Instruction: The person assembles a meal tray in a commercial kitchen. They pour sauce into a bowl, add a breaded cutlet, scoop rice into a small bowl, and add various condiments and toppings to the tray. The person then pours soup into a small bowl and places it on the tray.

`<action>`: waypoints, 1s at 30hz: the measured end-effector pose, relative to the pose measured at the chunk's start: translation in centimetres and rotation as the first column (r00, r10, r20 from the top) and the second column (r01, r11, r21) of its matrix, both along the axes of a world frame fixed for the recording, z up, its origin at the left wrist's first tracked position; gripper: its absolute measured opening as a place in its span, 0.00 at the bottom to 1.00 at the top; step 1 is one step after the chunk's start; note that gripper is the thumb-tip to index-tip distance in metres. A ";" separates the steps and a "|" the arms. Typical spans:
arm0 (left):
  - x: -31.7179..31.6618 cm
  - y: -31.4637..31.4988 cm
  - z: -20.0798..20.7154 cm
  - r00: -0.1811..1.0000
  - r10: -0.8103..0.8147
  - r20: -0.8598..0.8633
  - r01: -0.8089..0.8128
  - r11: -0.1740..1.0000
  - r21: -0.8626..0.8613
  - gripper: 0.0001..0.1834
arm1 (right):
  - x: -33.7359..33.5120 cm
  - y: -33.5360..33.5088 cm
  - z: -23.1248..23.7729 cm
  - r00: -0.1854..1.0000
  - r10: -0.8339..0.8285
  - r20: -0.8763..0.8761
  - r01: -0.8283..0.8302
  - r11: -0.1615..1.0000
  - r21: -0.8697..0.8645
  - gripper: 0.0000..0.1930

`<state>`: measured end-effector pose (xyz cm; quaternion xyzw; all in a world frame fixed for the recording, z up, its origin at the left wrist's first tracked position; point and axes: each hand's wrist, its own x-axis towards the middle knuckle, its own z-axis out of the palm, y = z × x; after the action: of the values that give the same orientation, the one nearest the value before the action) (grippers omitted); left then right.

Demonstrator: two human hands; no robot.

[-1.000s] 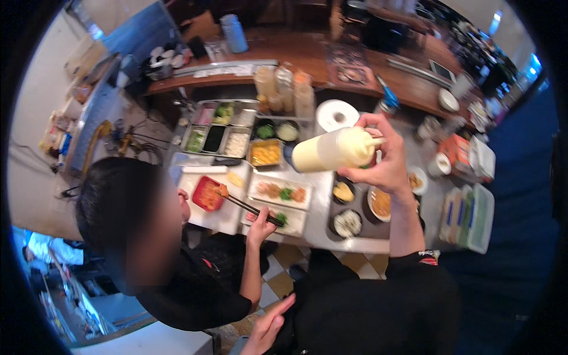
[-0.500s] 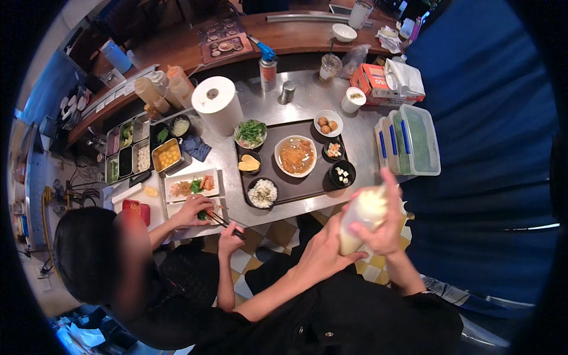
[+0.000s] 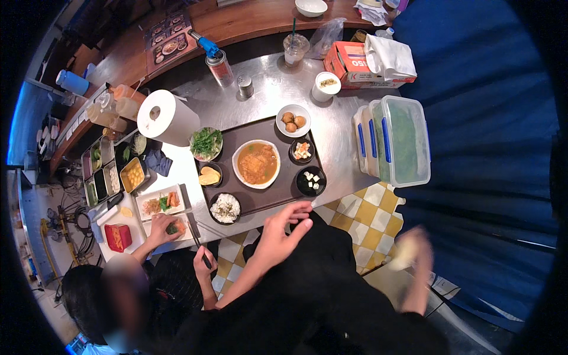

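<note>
Left hand reaches in, fingers spread and empty, just touching the near edge of the dark brown rectangular serving tray — right hand, blurred low right, wraps a pale squeeze bottle, its grip unclear — so the tray likely needs a firm grasp next.

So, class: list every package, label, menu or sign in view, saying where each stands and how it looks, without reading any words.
Orange-red cardboard box: counter's far right, rectangular, white lettering, white cloth on top.
Laminated menu sheets: wooden ledge, far left, dark with dish photos.
Red labelled gas canister: steel counter's far edge, cylindrical, blue torch head.
Clear lidded plastic containers: right of the tray, blue clips.
</note>
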<state>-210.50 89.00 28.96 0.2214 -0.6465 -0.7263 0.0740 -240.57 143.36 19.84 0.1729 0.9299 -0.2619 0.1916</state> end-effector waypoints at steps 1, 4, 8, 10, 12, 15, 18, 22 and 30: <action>0.6 0.5 0.1 0.999 -0.041 0.015 0.042 0.999 -0.012 0.21 | 6.5 1.3 -5.9 0.922 -0.074 0.379 0.116 0.989 -0.088 0.37; 1.4 1.1 -0.2 0.998 -0.022 0.063 0.023 1.000 -0.011 0.20 | 20.9 -2.4 -12.8 0.263 -0.007 0.965 0.555 0.819 -0.145 0.33; 4.5 2.0 -1.6 0.982 0.004 0.190 -0.017 0.998 0.066 0.20 | 16.2 -13.0 -10.3 0.454 0.310 0.835 0.256 0.853 -0.456 0.31; 5.4 1.4 -2.1 0.982 0.019 0.189 -0.049 0.986 0.157 0.20 | 11.7 -21.1 -3.2 0.595 0.405 0.694 0.126 0.806 -0.578 0.35; 6.1 1.3 -3.0 0.981 0.045 0.190 -0.089 0.970 0.227 0.19 | 9.7 -28.3 4.1 0.608 0.449 0.655 0.308 0.627 -0.716 0.41; 5.9 0.9 -4.3 0.962 0.110 0.252 -0.179 0.945 0.272 0.19 | 8.4 -35.0 7.6 0.603 0.586 0.541 0.445 0.316 -0.838 0.43; 4.6 0.1 -5.2 0.939 0.201 0.280 -0.279 0.920 0.276 0.18 | 7.6 -41.1 4.5 0.518 0.567 0.640 0.588 0.308 -0.748 0.41; 2.4 -1.8 -5.1 0.871 0.315 0.376 -0.419 0.877 0.236 0.17 | 4.9 -49.9 1.5 0.459 0.503 0.732 0.701 0.300 -0.646 0.38; -1.8 -4.7 -5.4 0.807 0.284 0.517 -0.472 0.838 0.276 0.16 | -0.3 -54.9 -2.8 0.324 0.485 0.812 0.674 0.484 -0.559 0.27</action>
<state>-212.31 84.28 23.55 0.5224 -0.4281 -0.7372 0.0205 -240.83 88.47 17.08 0.2338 0.3403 -0.5495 0.7264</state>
